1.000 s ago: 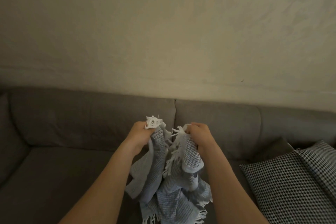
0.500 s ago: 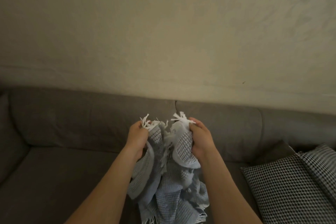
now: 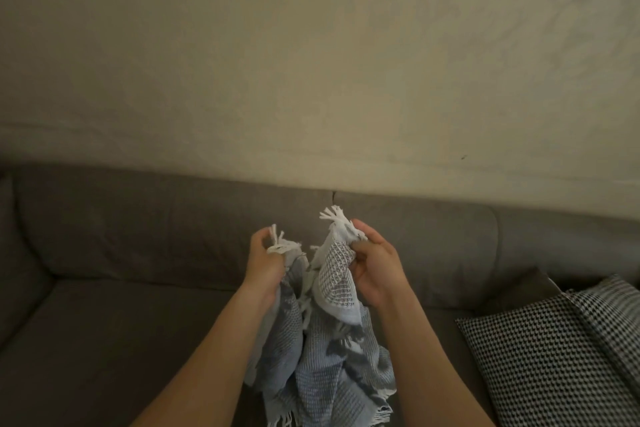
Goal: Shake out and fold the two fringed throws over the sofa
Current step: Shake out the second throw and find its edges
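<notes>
A light blue waffle-weave throw with white fringe hangs bunched between my arms, over the grey sofa. My left hand grips one fringed corner, with white tassels poking out above its fingers. My right hand pinches another fringed corner a little higher, a tuft of fringe standing up at its fingertips. The throw's lower end drops out of the bottom of the view. Only this one throw is in sight.
A black-and-white houndstooth cushion leans at the right end of the seat, with a dark cushion behind it. The sofa backrest runs across the view under a plain beige wall.
Both hands have shifted slightly right and worked along the fringed edge. The right hand's fingers have loosened and now pinch the corner higher, with the tuft of fringe lifted.
</notes>
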A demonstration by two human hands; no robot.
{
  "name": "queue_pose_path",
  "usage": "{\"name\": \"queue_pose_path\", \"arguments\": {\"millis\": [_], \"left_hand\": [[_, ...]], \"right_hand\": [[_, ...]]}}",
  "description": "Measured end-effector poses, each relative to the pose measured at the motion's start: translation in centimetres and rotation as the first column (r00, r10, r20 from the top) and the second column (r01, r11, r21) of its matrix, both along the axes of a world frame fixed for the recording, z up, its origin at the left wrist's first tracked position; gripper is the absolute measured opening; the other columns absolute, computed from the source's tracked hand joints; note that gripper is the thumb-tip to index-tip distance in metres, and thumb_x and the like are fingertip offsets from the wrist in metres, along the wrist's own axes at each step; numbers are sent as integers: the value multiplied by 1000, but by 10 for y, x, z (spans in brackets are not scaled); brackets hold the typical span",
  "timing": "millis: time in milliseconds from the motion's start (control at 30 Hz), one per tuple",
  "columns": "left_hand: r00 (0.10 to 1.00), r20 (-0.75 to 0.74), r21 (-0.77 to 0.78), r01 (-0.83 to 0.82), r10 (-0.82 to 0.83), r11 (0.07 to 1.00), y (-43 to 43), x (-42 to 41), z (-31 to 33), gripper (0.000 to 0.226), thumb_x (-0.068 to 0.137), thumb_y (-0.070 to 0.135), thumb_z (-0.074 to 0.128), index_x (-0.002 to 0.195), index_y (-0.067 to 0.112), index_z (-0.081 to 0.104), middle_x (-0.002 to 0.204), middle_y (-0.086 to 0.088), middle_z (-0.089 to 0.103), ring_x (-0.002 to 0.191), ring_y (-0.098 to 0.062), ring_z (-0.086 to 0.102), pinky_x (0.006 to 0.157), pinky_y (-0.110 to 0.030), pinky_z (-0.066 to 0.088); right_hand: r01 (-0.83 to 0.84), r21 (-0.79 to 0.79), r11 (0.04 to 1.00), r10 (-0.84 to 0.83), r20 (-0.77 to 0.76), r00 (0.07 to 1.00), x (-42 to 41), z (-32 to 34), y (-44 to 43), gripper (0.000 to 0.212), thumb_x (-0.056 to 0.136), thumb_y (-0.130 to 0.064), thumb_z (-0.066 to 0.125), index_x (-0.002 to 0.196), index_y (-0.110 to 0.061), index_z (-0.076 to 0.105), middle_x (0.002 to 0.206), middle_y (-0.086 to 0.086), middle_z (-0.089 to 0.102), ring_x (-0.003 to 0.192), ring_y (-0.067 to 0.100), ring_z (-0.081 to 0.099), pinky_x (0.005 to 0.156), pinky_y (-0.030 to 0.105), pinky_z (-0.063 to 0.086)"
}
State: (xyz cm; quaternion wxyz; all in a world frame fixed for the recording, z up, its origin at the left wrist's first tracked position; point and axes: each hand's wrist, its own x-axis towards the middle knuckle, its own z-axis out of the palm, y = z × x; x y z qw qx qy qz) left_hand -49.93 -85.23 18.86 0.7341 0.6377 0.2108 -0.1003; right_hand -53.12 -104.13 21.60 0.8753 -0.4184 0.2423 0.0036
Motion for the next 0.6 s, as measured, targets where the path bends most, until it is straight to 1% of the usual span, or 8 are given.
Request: {"name": "queue_pose_path", "arguments": {"millis": [67,133,200,267,333,367,500,600], "left_hand": [[985,51,51,165,-167,985,-5,-5,14,35,99,7,61,127,28,67,121,-5,71,108,-23,71,98,-43,59],[923,2,-36,385,-385,922,-8,-8,23,29,102,34,63,123,20,77,122,-9,76,112,-24,73,102,-41,55],[845,-30,-151,525,-534,838,-10,-12,26,54,101,59,60,126,15,77,125,-11,76,118,-28,73,107,-43,51],[782,-47,-109,615,-622,781,-9,-11,26,69,92,72,63,129,16,75,126,-7,76,121,-24,72,110,-43,50],[748,-70,-11,661,-660,751,-5,-11,28,71,86,72,70,125,13,76,122,-5,78,117,-22,74,111,-43,51],[745,-81,30,666,-663,745,-2,-11,30,67,85,66,74,122,11,76,119,-6,79,113,-22,75,111,-44,52],[804,-32,44,594,-593,803,9,-10,38,44,89,38,83,117,6,77,112,-14,80,107,-30,77,108,-50,54],[875,79,-6,480,-478,877,7,-7,51,37,92,35,79,115,6,78,110,-15,80,105,-32,77,103,-47,57]], "right_hand": [[-12,19,1000,11,17,1000,0,1,1,42,90,19,47,118,-2,70,117,34,68,94,38,62,86,47,52],[-36,28,999,35,45,998,-1,3,3,44,88,20,45,118,0,70,112,33,70,97,39,62,90,50,52],[-63,25,998,61,68,996,-2,7,5,47,86,21,41,118,2,69,107,31,72,96,40,64,88,48,54],[-77,34,996,74,89,993,-3,10,6,49,84,23,39,119,3,68,107,31,71,94,39,66,83,45,55],[-59,38,998,56,93,994,-5,11,4,50,84,25,40,116,1,70,107,31,70,90,37,67,79,43,57],[-44,36,998,40,99,994,-5,10,2,50,84,25,41,113,-1,72,108,31,70,92,38,67,82,45,57],[29,2,1000,-29,109,994,-3,8,-6,45,86,23,47,114,-2,73,120,36,67,104,41,63,108,58,44],[85,-117,990,-71,120,990,-2,9,-9,43,87,21,53,120,-1,67,121,34,67,99,33,68,98,48,54]]}}
